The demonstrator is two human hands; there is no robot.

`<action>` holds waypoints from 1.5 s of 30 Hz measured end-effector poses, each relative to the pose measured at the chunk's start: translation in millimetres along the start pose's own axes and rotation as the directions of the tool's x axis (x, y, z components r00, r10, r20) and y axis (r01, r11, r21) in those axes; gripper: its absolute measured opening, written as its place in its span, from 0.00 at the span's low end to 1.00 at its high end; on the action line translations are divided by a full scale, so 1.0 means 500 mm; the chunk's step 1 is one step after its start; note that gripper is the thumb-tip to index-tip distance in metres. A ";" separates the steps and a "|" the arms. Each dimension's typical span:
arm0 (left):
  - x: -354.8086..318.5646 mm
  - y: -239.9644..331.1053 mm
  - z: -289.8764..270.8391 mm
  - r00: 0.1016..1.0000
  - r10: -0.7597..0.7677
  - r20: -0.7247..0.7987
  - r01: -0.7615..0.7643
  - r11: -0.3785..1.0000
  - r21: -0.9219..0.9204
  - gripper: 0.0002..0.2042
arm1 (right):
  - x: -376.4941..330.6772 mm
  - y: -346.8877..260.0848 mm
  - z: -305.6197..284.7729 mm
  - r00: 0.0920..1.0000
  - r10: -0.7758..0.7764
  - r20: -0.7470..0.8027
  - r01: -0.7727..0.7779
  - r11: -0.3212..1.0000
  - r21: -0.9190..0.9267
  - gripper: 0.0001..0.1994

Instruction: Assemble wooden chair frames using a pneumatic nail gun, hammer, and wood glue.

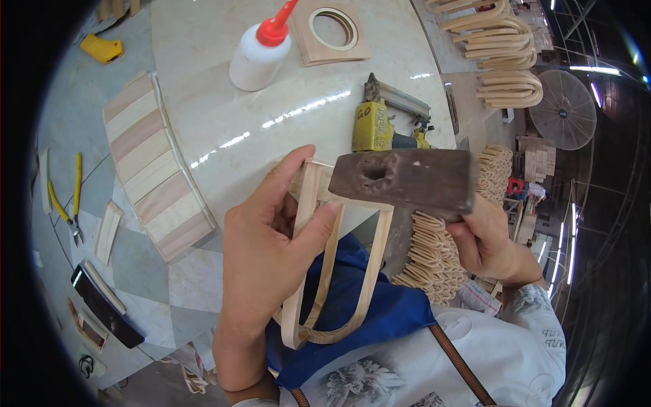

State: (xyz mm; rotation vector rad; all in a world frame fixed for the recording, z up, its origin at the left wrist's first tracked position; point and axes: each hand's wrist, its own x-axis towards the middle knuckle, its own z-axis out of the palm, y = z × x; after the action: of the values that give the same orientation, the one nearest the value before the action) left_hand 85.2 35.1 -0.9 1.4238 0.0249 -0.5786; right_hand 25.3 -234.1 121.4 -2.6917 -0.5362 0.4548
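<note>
Left hand grips wooden frame, right hand holds hammer over its upper end

Frame (375, 264): pale wood, long rails, rounded lower end, held in front of the blue apron (400, 305), off the worktop (203, 81), by its near right corner. Left hand (264, 258): fingers closed on frame's upper left; index along the top corner, thumb across the left rail, tip by the crosspiece, the rest curled behind, partly hidden. Rounded end sits below the fingers, free of them.

Right hand (491, 237): fingers curled shut on the hammer (407, 178), handle hidden behind the head. Head overlaps frame's upper right in view; can't tell if touching. Right fingers are apart from the frame.

Worktop, right edge: yellow nail gun (373, 125) lying near it. Farther up, toward the far side: white bottle (261, 61) with red cap, and a square panel (332, 34) with a round hole. Left part: slat strip (159, 166) in light and dark wood, yellow cutter (102, 49), pliers (76, 197) with yellow handles, small wood piece (108, 232). Phone (105, 305) near the near left corner.

Beyond the right edge: stacked bent wood (512, 88), big fan (563, 110).
</note>
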 end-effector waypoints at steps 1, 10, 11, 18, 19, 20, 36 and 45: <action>0.000 0.002 0.000 1.000 -0.007 -0.003 0.007 1.000 0.002 0.28 | -0.001 0.002 0.000 1.000 0.003 -0.004 -0.003 1.000 0.005 0.31; 0.000 0.008 0.008 1.000 -0.020 -0.015 0.021 0.999 0.034 0.30 | -0.008 0.034 -0.005 0.990 0.058 -0.127 -0.049 0.996 0.072 0.30; -0.001 0.012 0.011 0.999 -0.039 -0.028 0.039 0.999 0.003 0.31 | -0.005 0.051 -0.004 0.968 0.051 -0.246 -0.036 0.997 0.064 0.29; 0.003 -0.009 0.005 1.000 -0.012 0.003 0.012 0.996 0.090 0.32 | -0.025 0.162 -0.009 0.805 0.496 -0.326 -0.392 0.857 0.335 0.22; 0.004 -0.005 0.008 1.000 -0.010 -0.006 0.011 0.996 0.090 0.32 | -0.031 0.182 0.000 0.792 0.513 -0.332 -0.397 0.845 0.358 0.22; 0.004 -0.001 0.011 1.000 -0.008 -0.014 0.009 0.996 0.090 0.33 | -0.038 0.202 0.011 0.778 0.530 -0.338 -0.401 0.833 0.382 0.21; -0.015 0.009 0.006 0.994 -0.058 -0.096 0.074 0.983 0.167 0.35 | -0.074 0.394 0.111 0.663 0.625 -0.413 -0.453 0.774 0.442 0.21; -0.013 0.039 0.019 0.982 -0.145 -0.124 0.167 0.968 0.187 0.37 | -0.144 0.376 0.180 0.605 0.666 -0.437 -0.363 0.719 0.593 0.23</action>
State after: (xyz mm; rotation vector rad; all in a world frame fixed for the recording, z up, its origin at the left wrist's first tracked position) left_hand 84.4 29.0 21.0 1.6555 0.1732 -0.6451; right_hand -14.2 -401.5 -16.3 -2.2719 0.5456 -0.2006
